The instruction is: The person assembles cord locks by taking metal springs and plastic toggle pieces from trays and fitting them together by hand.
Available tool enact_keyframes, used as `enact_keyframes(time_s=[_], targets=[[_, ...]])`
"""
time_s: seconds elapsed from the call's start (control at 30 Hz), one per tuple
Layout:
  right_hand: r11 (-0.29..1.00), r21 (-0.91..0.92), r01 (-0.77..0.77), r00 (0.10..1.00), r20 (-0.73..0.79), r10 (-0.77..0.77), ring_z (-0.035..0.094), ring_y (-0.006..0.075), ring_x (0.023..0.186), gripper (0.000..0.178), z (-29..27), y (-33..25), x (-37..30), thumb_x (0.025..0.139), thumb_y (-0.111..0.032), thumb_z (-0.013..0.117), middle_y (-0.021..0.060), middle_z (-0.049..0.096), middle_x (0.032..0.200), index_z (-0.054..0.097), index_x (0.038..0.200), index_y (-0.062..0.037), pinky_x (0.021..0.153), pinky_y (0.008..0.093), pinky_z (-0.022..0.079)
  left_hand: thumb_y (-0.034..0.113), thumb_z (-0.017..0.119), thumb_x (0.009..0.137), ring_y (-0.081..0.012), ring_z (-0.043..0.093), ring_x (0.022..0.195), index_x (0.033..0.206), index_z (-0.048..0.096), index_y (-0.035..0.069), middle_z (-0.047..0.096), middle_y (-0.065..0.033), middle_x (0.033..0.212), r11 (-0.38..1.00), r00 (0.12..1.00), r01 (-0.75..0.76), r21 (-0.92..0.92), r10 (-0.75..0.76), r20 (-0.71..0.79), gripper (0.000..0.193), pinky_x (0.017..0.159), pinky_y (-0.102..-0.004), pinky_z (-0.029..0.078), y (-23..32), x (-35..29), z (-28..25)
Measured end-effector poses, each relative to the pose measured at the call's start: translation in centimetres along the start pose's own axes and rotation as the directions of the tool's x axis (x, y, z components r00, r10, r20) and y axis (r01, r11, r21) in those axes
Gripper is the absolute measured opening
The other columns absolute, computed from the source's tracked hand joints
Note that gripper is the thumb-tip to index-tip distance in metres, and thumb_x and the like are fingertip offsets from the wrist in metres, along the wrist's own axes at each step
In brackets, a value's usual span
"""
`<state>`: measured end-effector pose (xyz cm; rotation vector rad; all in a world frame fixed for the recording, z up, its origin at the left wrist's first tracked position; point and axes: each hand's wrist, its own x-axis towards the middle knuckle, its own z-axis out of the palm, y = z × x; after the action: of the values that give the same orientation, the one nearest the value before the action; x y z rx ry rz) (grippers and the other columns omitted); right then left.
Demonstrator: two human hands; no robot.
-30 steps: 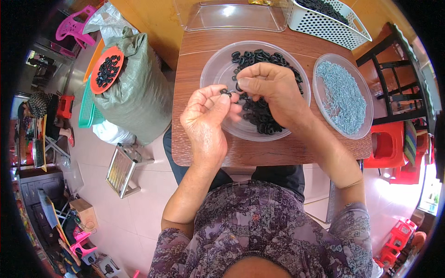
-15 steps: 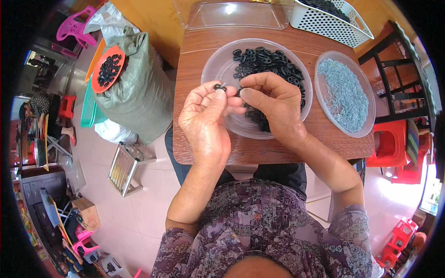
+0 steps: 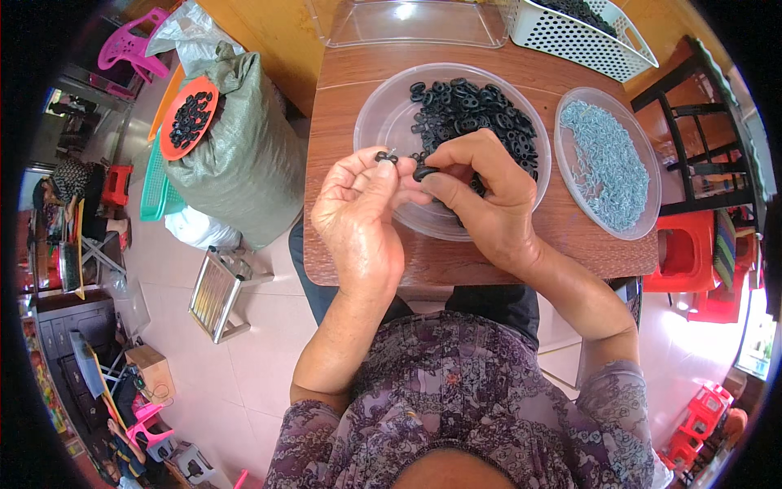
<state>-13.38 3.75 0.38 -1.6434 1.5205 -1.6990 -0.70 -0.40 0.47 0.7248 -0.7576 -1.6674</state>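
My left hand (image 3: 362, 208) pinches a small black part with two holes (image 3: 386, 156) between thumb and fingers. A thin metal pin (image 3: 393, 151) sticks up out of it. Close beside it, my right hand (image 3: 486, 191) holds a black oval piece (image 3: 423, 173) between thumb and forefinger. Both hands hover over a clear round tub (image 3: 376, 106) that holds a heap of similar black oval pieces (image 3: 472, 110). To the right, a clear shallow dish (image 3: 562, 138) carries a pile of small silvery-blue pins (image 3: 607, 167).
A white perforated basket (image 3: 562, 37) of black parts and a clear tray (image 3: 415, 28) stand at the wooden table's (image 3: 334, 106) far edge. Left of the table is a full grey-green sack (image 3: 252, 155) with an orange plate (image 3: 175, 134) of black pieces on it. Red stools (image 3: 680, 253) stand at right.
My right hand has turned slightly, bringing its black oval piece into clearer view beside the left fingers. My left hand keeps nearly the same place and grip.
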Motion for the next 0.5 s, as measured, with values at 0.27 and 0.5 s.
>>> enact_keyframes(time_s=[0.27, 0.5], targets=[[0.953, -0.192, 0.235, 0.971, 0.087, -0.222, 0.051, 0.0236, 0.066, 0.015, -0.6, 0.1, 0.0, 0.068, -0.001, 0.066, 0.0062, 0.058, 0.072, 0.064, 0.082, -0.006, 0.06, 0.0318, 0.042, -0.005, 0.053, 0.085, -0.0158, 0.06, 0.067, 0.104, 0.054, -0.007, 0.062, -0.0115, 0.078, 0.993, 0.997, -0.07, 0.092, 0.068, 0.024, 0.019, 0.058, -0.0273, 0.052, -0.4, -0.6, 0.1], [0.974, 0.037, -0.222, 0.966, 0.142, 0.215, 0.053, 0.0137, 0.064, 0.008, -1.7, -0.6, -0.4, 0.074, -0.003, 0.064, 0.0037, 0.062, 0.072, 0.066, 0.082, -0.0021, 0.057, 0.0277, 0.042, -0.004, 0.055, 0.084, -0.016, 0.061, 0.064, 0.104, 0.055, -0.007, 0.062, -0.0123, 0.077, 0.986, 0.998, -0.028, 0.162, 0.018, 0.06, 0.02, 0.057, -0.0258, 0.05, -0.5, -1.2, -0.1]])
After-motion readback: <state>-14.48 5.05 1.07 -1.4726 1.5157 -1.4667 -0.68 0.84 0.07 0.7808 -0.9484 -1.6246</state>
